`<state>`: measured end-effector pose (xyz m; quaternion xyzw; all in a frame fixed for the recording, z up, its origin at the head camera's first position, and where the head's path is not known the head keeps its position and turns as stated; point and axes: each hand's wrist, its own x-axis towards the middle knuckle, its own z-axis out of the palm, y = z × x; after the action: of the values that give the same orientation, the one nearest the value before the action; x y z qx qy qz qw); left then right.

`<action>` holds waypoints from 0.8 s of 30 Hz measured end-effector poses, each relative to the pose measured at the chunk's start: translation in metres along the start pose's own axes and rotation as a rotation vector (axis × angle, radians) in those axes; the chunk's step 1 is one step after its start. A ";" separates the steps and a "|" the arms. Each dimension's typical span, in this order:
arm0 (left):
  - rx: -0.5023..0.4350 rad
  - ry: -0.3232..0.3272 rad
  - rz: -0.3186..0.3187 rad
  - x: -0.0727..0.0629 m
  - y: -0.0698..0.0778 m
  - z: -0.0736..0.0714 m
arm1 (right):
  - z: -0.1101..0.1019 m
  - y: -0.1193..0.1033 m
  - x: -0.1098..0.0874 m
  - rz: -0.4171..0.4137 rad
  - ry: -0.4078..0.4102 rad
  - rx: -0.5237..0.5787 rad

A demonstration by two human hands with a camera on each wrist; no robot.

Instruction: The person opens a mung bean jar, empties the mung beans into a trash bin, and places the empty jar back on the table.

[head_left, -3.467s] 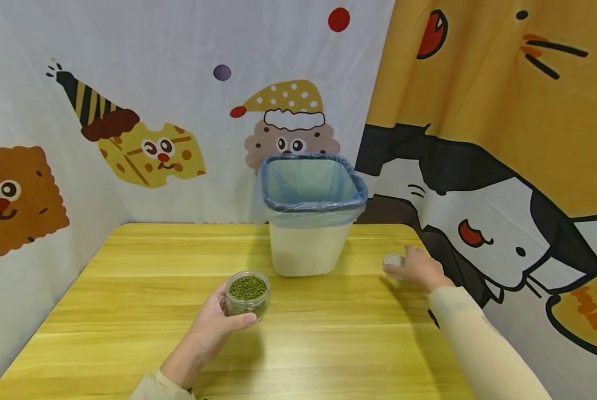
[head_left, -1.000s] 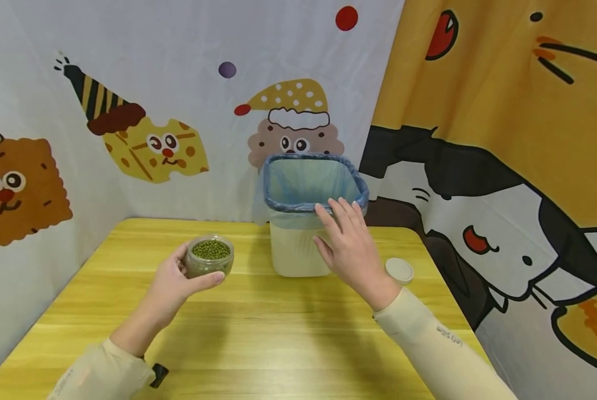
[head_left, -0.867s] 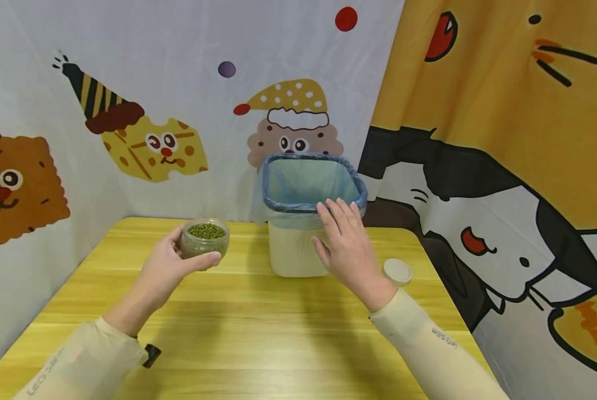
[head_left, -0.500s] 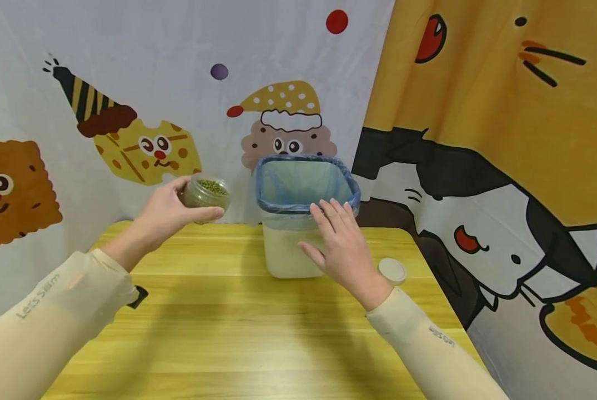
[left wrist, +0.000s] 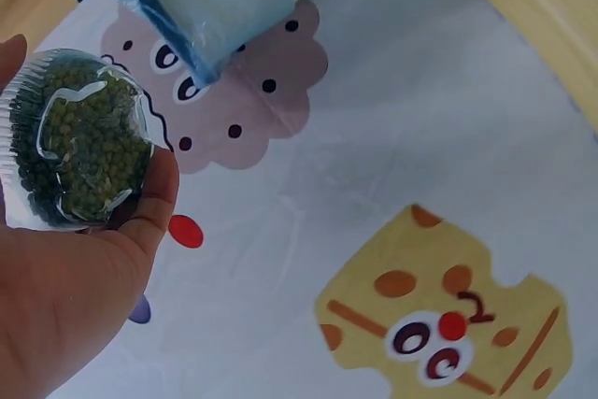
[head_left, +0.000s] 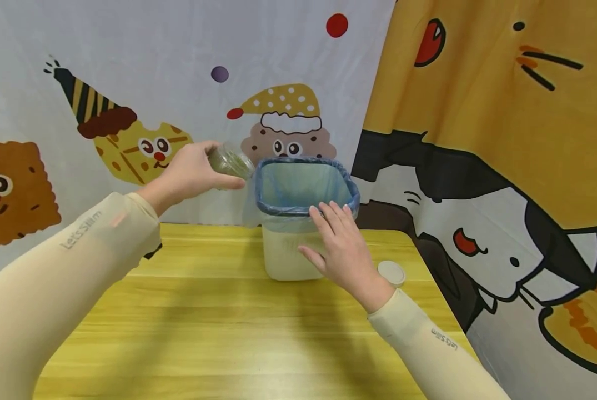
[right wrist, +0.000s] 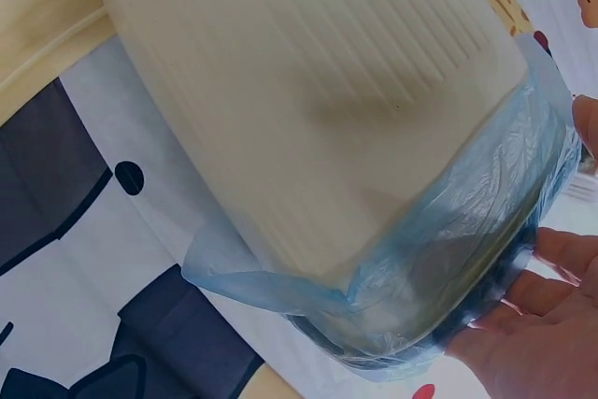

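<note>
My left hand [head_left: 190, 172] grips a clear jar [head_left: 230, 160] and holds it in the air, tilted to the right, close to the left rim of the bin. Green beans, probably mung beans [left wrist: 89, 137], fill much of the jar in the left wrist view. A cream bin [head_left: 293, 250] with a blue bag liner [head_left: 263, 189] folded over its rim stands on the table. With fingers extended, my right hand [head_left: 345, 255] rests on the bin's near rim toward the right; the right wrist view shows its fingertips [right wrist: 533, 292] against the liner.
On the wooden table [head_left: 218, 333], a round white lid [head_left: 391, 273] lies right of the bin, beside my right wrist. A white cartoon-print cloth [head_left: 178, 50] hangs behind the table, and a yellow one [head_left: 483, 105] hangs at the right.
The lid was put down at the right, and my right hand came to the bin's rim. My left hand has raised the jar, carried it rightward to the bin and tilted it.
</note>
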<state>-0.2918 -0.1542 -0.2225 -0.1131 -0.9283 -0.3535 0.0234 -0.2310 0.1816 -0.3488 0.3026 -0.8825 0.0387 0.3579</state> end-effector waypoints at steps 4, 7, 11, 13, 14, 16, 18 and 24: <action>0.047 0.012 0.044 0.012 0.011 0.002 | -0.001 -0.001 0.000 -0.006 0.001 -0.008; 0.071 0.008 0.078 0.019 0.018 0.006 | -0.002 -0.002 0.000 -0.007 0.003 -0.013; 0.101 0.015 0.118 0.028 0.027 0.012 | -0.003 -0.003 0.001 0.000 -0.004 -0.014; 0.131 0.023 0.141 0.032 0.030 0.016 | -0.003 -0.003 0.001 0.000 -0.008 -0.016; 0.146 0.025 0.152 0.034 0.032 0.018 | -0.003 -0.003 0.001 -0.001 -0.007 -0.016; 0.174 0.029 0.177 0.037 0.036 0.021 | -0.002 -0.003 0.001 -0.005 -0.005 -0.019; 0.199 0.030 0.198 0.039 0.038 0.023 | -0.002 -0.003 0.000 -0.008 -0.006 -0.025; 0.212 0.019 0.221 0.041 0.042 0.027 | -0.003 -0.004 0.000 -0.014 -0.018 -0.031</action>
<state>-0.3215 -0.0979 -0.2099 -0.2083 -0.9420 -0.2497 0.0828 -0.2272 0.1791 -0.3471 0.3034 -0.8840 0.0197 0.3550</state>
